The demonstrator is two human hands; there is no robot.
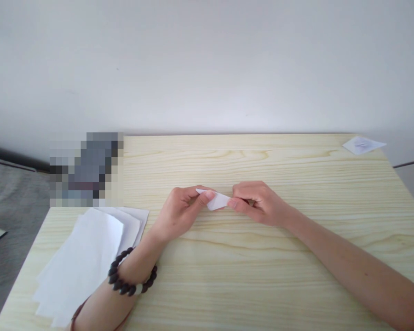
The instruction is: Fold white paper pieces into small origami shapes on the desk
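A small folded piece of white paper is held above the middle of the wooden table. My left hand pinches its left part, thumb on top and fingers behind. At the paper's right end, my right hand grips it between thumb and curled fingers. The paper has pointed ends, one sticking out beyond the left thumb. Parts of it are hidden behind the fingers. A dark beaded bracelet circles my left wrist.
White paper sheets lie fanned at the table's left, partly under my left forearm. A pixelated dark object is behind them. Another folded white paper piece rests at the far right corner. A white wall borders the table's back edge.
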